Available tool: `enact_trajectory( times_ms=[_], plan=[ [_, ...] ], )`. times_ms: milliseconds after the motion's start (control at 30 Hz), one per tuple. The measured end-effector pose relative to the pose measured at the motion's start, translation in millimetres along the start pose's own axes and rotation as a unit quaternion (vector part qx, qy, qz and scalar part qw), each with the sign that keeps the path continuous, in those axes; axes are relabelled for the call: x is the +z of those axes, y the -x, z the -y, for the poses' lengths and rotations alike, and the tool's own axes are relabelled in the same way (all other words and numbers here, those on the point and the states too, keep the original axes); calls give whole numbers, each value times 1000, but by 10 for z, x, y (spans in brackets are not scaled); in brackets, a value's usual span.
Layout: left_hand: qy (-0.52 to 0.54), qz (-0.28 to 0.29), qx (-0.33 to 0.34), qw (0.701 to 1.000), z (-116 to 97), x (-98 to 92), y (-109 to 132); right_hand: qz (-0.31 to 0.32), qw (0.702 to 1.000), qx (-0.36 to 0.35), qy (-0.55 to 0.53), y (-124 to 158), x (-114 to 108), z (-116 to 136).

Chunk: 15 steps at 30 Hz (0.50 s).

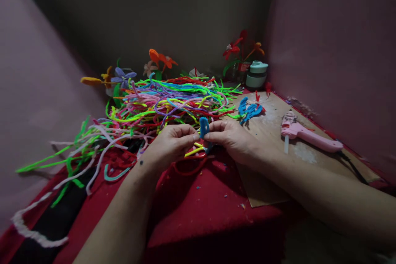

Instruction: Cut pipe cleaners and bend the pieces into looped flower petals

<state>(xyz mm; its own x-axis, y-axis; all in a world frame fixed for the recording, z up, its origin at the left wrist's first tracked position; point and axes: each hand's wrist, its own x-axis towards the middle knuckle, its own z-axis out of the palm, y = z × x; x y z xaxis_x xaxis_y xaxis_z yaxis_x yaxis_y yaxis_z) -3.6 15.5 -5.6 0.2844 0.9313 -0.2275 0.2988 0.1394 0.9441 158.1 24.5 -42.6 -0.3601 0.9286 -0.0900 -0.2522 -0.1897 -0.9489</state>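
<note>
A blue pipe cleaner [203, 126], bent into a narrow upright loop, is pinched between my two hands above the red cloth. My left hand [176, 142] grips its left side with thumb and fingertips. From the right, my right hand [227, 138] pinches the same loop, its fingers close to those of the left. Just below the hands lie red-handled scissors [192, 166], partly hidden, and a short yellow piece [194, 152]. Beyond the hands spreads a big heap of multicoloured pipe cleaners [173, 99].
On a brown board [266, 173] at right lie a blue pipe-cleaner flower [250, 110] and a pink glue gun [312, 135] with its cord. Behind stand pipe-cleaner flowers [123, 76] and a pale green container [257, 75]. Red cloth [210, 210] covers the table, with walls on both sides.
</note>
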Motion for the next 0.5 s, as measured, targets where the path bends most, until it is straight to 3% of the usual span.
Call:
enact_trajectory(
  times_ms=[167,500],
  plan=[
    [-44,-22,27,998,0,22,-4,-3,1000,-18,-4,1,13,1],
    [-11,34,33,999,-28,-7,28,82,995,7,-63,20,-9,10]
  ],
)
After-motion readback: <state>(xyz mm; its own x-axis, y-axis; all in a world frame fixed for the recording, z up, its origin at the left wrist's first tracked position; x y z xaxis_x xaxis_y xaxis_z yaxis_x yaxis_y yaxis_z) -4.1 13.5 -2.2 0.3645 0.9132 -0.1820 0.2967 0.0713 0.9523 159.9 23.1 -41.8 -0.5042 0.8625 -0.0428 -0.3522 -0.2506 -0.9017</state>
